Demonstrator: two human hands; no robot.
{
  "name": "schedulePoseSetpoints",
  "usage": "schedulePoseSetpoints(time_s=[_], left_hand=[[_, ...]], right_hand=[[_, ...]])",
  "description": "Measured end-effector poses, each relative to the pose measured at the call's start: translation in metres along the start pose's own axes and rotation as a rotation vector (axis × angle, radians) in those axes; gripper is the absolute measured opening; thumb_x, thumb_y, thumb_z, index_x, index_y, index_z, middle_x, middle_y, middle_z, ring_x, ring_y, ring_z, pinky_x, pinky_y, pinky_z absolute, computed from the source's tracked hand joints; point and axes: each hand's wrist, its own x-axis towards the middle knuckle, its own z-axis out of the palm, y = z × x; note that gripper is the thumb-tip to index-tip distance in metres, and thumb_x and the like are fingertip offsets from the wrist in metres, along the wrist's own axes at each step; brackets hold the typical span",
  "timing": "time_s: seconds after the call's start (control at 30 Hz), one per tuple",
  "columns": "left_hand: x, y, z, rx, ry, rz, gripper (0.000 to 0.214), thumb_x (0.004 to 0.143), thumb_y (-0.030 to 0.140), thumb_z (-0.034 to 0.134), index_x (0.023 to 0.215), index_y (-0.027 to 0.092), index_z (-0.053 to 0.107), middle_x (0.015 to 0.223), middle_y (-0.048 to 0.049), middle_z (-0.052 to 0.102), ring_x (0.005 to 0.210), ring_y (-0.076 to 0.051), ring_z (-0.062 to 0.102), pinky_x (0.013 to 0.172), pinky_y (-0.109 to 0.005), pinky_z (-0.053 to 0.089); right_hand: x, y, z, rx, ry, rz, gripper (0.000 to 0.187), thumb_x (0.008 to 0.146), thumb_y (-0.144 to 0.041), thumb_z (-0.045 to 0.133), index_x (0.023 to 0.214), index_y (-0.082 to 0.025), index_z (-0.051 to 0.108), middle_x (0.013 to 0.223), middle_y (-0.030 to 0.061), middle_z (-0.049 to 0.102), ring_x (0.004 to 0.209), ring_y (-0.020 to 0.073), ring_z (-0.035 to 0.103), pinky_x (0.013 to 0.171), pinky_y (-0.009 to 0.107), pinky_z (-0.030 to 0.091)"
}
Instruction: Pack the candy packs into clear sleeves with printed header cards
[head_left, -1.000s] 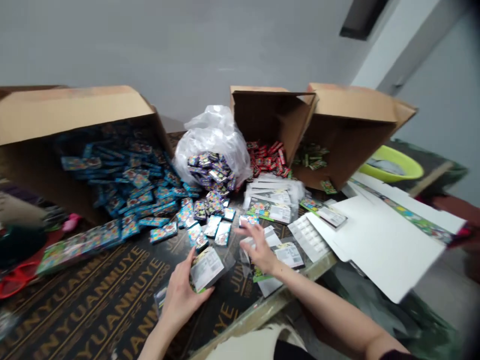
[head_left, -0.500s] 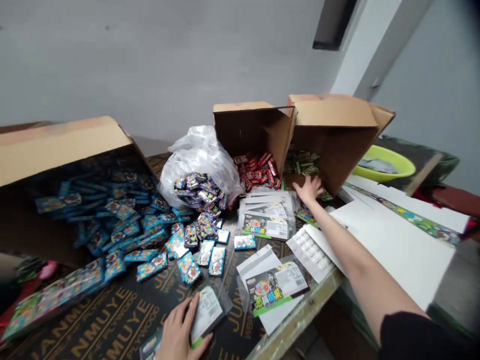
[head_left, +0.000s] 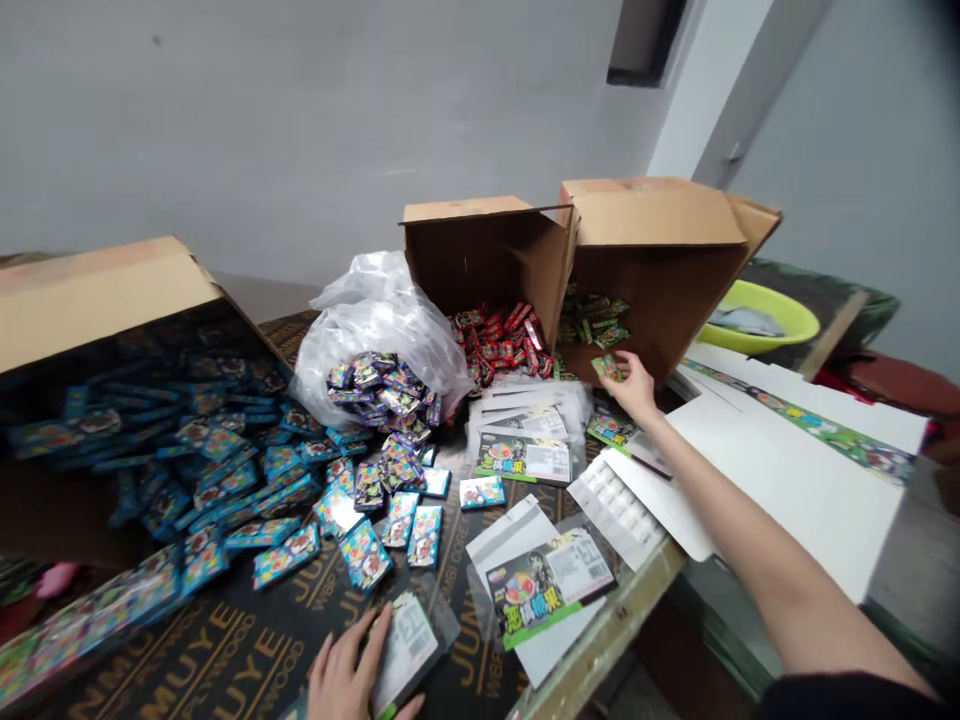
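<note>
Tipped carton point(head_left: 652, 290) of green packets point(head_left: 594, 320)

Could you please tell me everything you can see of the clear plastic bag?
The clear plastic bag is thin, glossy and crumpled, slumped open towards the viewer. A heap of small purple and silver packets lies in its mouth and spills out onto the black printed board. It sits beside a brown cardboard box.
</note>
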Motion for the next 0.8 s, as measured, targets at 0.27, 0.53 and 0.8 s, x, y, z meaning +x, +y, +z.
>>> schedulePoseSetpoints(time_s=[0.27,0.53,0.8], left_hand=[[0.075,0.106,-0.033,-1.009,0.012,-0.466,0.039,0.072,0.038,0.061,0.104,0.015,0.061,0.092,-0.0073,0.067,0.085,-0.020,0.061,0.079,-0.033,0.046],[0.056,0.077,-0.053,-1.443,-0.012,-0.787,0.021,0.061,0.029,0.066,0.057,0.011,0.058,0.052,0.0008,0.057,0.046,-0.009,0.049,0.052,-0.022,0.041],[0.032,0.064,-0.058,-1.387,-0.170,-0.716,0.028,0.067,0.036,0.063,0.070,0.009,0.067,0.058,-0.0032,0.061,0.051,-0.012,0.052,0.059,-0.026,0.043]], right_hand=[[-0.217,-0.133,0.020,0.573,-0.522,-0.506,0.058,0.068,-0.024,0.063,0.123,-0.027,0.043,0.108,0.0049,0.057,0.096,0.0218,0.056,0.085,0.038,0.046],[-0.260,-0.163,0.015,0.622,-0.908,-0.824,0.094,0.057,-0.042,0.074,0.135,-0.025,0.026,0.138,0.0082,0.032,0.127,0.0283,0.028,0.105,0.046,0.025],[-0.273,-0.166,0.021,0.596,-0.948,-0.903,0.088,0.057,-0.028,0.071,0.134,-0.024,0.029,0.123,0.0077,0.047,0.114,0.0264,0.041,0.097,0.043,0.033]])
